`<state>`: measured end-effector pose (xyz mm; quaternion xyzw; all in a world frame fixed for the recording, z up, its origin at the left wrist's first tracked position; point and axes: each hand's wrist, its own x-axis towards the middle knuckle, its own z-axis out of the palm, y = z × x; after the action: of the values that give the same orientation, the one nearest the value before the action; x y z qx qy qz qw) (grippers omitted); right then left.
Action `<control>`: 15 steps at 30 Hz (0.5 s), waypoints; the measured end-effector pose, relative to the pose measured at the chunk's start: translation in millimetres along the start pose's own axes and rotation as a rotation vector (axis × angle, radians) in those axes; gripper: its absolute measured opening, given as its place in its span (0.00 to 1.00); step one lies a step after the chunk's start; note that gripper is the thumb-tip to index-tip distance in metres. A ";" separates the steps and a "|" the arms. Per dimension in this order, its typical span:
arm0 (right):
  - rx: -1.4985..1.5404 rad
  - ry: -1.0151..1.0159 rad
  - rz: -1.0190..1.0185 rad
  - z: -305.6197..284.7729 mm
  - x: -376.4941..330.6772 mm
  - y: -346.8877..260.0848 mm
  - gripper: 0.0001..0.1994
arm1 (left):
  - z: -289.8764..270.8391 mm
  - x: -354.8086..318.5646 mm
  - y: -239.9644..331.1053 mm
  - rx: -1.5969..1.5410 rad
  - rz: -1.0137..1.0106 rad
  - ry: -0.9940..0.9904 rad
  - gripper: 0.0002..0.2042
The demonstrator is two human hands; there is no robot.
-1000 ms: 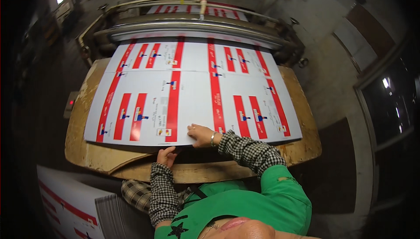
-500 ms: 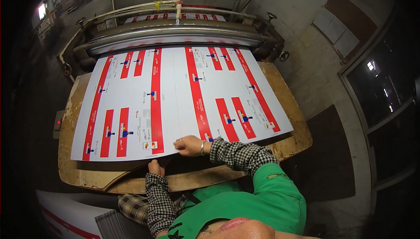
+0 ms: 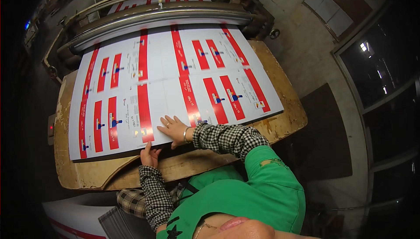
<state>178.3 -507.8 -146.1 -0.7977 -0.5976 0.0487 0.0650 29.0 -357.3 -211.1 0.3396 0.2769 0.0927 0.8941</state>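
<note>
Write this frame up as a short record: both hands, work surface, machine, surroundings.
Left hand: at the near edge of the printed sheets; grip unclear
Right hand: open, palm down on the sheets
Work surface: wooden table under the sheets
Machine: metal roller beyond the sheets
Lower left: sheet stack

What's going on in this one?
A person is handling a red-and-white printed sheet on a worn wooden table. The right hand lies spread on the sheet near its front edge; the left hand is at that edge, though whether it pinches it is unclear. Beyond it, a second printed sheet reaches up to a metal roller. More printed sheets are stacked at lower left.
</note>
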 end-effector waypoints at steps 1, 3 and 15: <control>-0.021 0.058 0.038 0.2 -5.7 -3.6 0.29 | -0.9 -0.8 0.6 -0.008 0.001 -0.013 0.11; 0.107 -0.018 0.069 -6.1 -5.5 0.5 0.28 | -2.2 -4.0 0.4 0.034 -0.010 -0.057 0.12; 0.416 0.188 0.008 -54.4 -5.5 -6.8 0.05 | -14.3 7.4 -16.8 -0.114 -0.004 0.225 0.15</control>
<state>178.8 -513.6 -91.3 -0.7705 -0.5628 0.0967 0.2834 26.8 -359.3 -234.2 0.2751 0.3707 0.1440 0.8753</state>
